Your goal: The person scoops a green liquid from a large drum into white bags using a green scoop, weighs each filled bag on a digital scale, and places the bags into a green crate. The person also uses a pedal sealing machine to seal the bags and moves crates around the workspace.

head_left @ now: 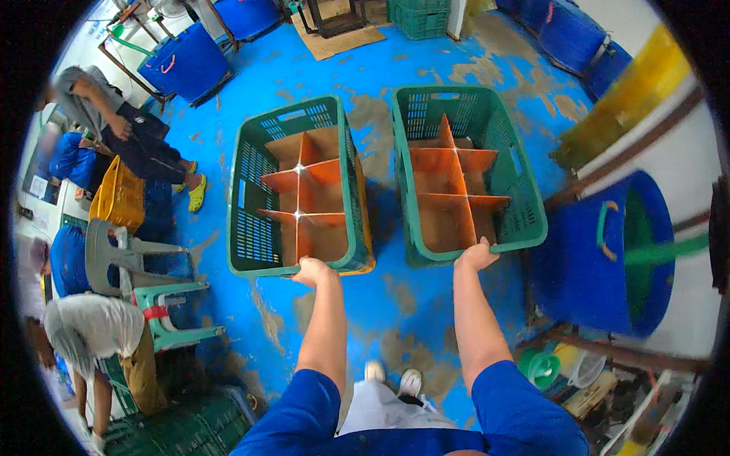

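Two green plastic crates stand side by side in front of me, the left crate (258,232) and the right crate (521,209). Orange dividers (303,175) split the left one into compartments with a brown bottom; similar orange dividers (460,181) stand in the right one. A yellow-orange edge (366,228) shows beneath the left crate. My left hand (316,273) is closed around the left crate's near rim, close to its right corner. At the middle of the right crate's near rim, my right hand (477,257) grips the edge with its thumb on top.
A large blue tub (566,262) with a green hose stands close on the right. To the left are plastic stools (156,292), a yellow crate (122,194), a standing person (122,114) and a bending person (103,330). More blue tubs (186,64) line the back.
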